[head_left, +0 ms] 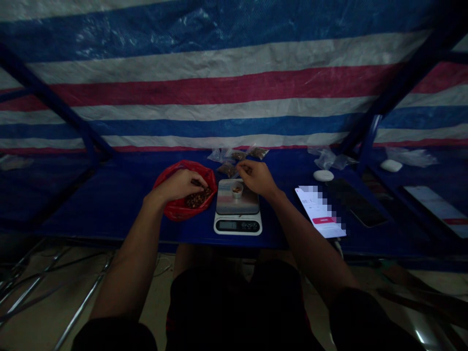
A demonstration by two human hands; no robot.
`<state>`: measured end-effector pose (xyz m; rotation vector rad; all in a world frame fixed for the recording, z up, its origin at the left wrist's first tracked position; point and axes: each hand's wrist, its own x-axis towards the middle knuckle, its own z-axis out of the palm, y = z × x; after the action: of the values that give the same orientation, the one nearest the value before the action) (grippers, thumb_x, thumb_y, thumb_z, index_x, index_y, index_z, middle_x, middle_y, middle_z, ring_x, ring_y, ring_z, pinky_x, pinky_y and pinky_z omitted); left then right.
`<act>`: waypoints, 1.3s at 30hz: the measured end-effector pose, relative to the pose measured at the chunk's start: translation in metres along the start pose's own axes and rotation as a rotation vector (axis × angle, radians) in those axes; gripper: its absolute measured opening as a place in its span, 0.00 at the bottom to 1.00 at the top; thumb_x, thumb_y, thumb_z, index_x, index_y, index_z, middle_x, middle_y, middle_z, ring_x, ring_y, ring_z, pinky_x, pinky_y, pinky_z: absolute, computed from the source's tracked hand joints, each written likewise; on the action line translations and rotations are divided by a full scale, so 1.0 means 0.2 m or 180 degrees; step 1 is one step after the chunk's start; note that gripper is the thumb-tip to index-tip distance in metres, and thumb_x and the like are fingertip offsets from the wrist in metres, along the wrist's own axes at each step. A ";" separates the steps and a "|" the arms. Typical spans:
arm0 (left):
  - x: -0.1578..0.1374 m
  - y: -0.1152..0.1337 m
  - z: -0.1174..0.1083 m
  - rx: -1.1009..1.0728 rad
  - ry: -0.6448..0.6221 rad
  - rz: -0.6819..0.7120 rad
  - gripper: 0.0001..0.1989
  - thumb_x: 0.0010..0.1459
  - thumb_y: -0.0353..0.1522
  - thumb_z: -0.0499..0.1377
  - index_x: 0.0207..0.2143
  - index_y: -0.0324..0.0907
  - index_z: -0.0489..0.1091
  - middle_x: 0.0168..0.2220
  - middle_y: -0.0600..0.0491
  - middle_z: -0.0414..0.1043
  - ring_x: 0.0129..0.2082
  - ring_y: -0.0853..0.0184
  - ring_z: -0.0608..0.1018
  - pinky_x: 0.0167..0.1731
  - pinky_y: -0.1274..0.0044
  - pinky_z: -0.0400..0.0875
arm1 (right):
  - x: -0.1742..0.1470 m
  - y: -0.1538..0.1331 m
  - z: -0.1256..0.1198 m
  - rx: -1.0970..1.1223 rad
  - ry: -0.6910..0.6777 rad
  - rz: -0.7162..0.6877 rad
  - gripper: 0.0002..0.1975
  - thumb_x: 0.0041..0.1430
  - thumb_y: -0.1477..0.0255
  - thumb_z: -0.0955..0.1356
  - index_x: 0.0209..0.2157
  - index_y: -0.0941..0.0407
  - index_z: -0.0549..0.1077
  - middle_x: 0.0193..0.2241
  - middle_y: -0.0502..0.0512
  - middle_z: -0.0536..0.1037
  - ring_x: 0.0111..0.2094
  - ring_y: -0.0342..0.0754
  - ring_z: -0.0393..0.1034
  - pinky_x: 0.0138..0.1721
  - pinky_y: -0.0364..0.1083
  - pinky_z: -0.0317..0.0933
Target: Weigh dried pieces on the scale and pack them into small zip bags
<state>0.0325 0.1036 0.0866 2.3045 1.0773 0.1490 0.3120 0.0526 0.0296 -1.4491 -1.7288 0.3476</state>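
My left hand (185, 184) reaches into an open red plastic bag (174, 211), its fingers curled at a heap of small brown pieces (199, 197). Whether it grips any of them is hidden. A kitchen scale (238, 208) with a metal plate and a small display stands right of the bag. On its plate sits a small clear cup (237, 193) with a few brown bits inside. My right hand (258, 176) hovers by the cup's far right side, fingers pinched together; what they hold, if anything, is too small to make out.
Behind the scale lie small clear zip bags (227, 169) with brown contents. To the right are a lit phone (321, 212), a dark phone (360, 204), a white earbud case (323, 175) and clear plastic bags (327, 158). Blue metal posts and a striped tarp (219, 90) bound the blue table.
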 end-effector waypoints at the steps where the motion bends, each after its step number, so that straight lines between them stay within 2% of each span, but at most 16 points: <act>1: 0.00 0.01 0.00 -0.0082 0.0021 0.0025 0.11 0.58 0.35 0.64 0.41 0.43 0.84 0.44 0.51 0.86 0.43 0.62 0.85 0.45 0.74 0.78 | 0.00 0.00 0.00 -0.0006 -0.0002 -0.0001 0.12 0.68 0.69 0.68 0.41 0.57 0.84 0.30 0.55 0.85 0.29 0.48 0.75 0.32 0.44 0.60; 4: 0.01 0.09 -0.01 -0.0259 0.0130 0.0205 0.10 0.59 0.36 0.65 0.41 0.44 0.84 0.43 0.52 0.86 0.43 0.62 0.84 0.47 0.73 0.78 | 0.00 0.00 0.00 -0.0042 -0.0015 -0.0011 0.13 0.68 0.68 0.67 0.41 0.56 0.85 0.30 0.55 0.85 0.28 0.48 0.75 0.31 0.45 0.59; 7: 0.03 0.23 -0.01 -0.0345 0.0162 0.0459 0.09 0.59 0.33 0.65 0.40 0.44 0.84 0.43 0.51 0.85 0.44 0.62 0.84 0.50 0.72 0.77 | 0.00 0.00 0.00 -0.0033 -0.0001 -0.0073 0.13 0.68 0.69 0.67 0.41 0.57 0.85 0.31 0.56 0.85 0.28 0.48 0.75 0.31 0.45 0.59; 11: 0.08 0.43 0.03 -0.0484 0.0062 0.0799 0.09 0.60 0.28 0.64 0.41 0.44 0.84 0.44 0.51 0.85 0.45 0.63 0.84 0.49 0.72 0.77 | 0.00 0.01 0.00 -0.0031 -0.0033 -0.0068 0.13 0.68 0.68 0.67 0.42 0.57 0.84 0.32 0.56 0.86 0.30 0.49 0.76 0.32 0.44 0.60; 14: 0.12 0.51 0.07 -0.0395 -0.0097 0.0969 0.10 0.60 0.25 0.64 0.40 0.43 0.84 0.43 0.50 0.85 0.44 0.63 0.84 0.49 0.72 0.76 | 0.00 0.01 -0.01 0.0028 -0.0075 -0.0051 0.12 0.69 0.68 0.68 0.42 0.56 0.85 0.33 0.56 0.86 0.33 0.50 0.77 0.34 0.44 0.62; 21: 0.15 0.50 0.11 -0.0038 -0.0171 0.0904 0.15 0.59 0.21 0.61 0.41 0.43 0.85 0.41 0.52 0.86 0.44 0.63 0.84 0.47 0.75 0.75 | 0.00 0.01 0.00 0.0078 -0.0026 -0.0041 0.12 0.69 0.69 0.68 0.41 0.56 0.85 0.34 0.55 0.86 0.31 0.48 0.77 0.35 0.44 0.63; 25: 0.15 0.48 0.11 -0.0011 -0.0213 0.0923 0.15 0.60 0.20 0.61 0.42 0.43 0.85 0.42 0.52 0.86 0.44 0.64 0.84 0.46 0.75 0.75 | 0.00 0.01 0.00 0.0047 -0.0019 -0.0043 0.12 0.69 0.69 0.68 0.41 0.56 0.85 0.34 0.56 0.86 0.31 0.49 0.78 0.35 0.45 0.63; 29: 0.15 0.48 0.11 -0.0010 -0.0132 0.0909 0.12 0.60 0.22 0.64 0.42 0.41 0.84 0.43 0.50 0.86 0.44 0.64 0.84 0.47 0.74 0.74 | 0.00 0.00 -0.01 0.0052 -0.0018 -0.0071 0.12 0.69 0.69 0.68 0.41 0.56 0.85 0.35 0.57 0.87 0.33 0.49 0.78 0.36 0.44 0.63; 35: 0.14 0.50 0.11 -0.0047 -0.0048 0.0875 0.11 0.60 0.24 0.66 0.44 0.43 0.84 0.46 0.52 0.86 0.46 0.63 0.84 0.50 0.74 0.74 | 0.01 0.01 -0.01 0.0064 -0.0053 -0.0069 0.11 0.69 0.69 0.68 0.40 0.56 0.85 0.34 0.56 0.87 0.33 0.48 0.78 0.35 0.43 0.62; 39: 0.12 0.50 0.09 0.0024 -0.0005 0.0861 0.10 0.65 0.29 0.63 0.45 0.43 0.84 0.46 0.52 0.86 0.46 0.63 0.84 0.50 0.74 0.74 | 0.01 0.01 -0.01 0.0047 -0.0031 -0.0068 0.11 0.69 0.69 0.69 0.41 0.56 0.84 0.35 0.56 0.86 0.32 0.48 0.77 0.36 0.44 0.62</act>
<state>0.1214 0.0634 0.1231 2.4477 0.7618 0.2485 0.3148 0.0540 0.0295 -1.4194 -1.7449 0.3560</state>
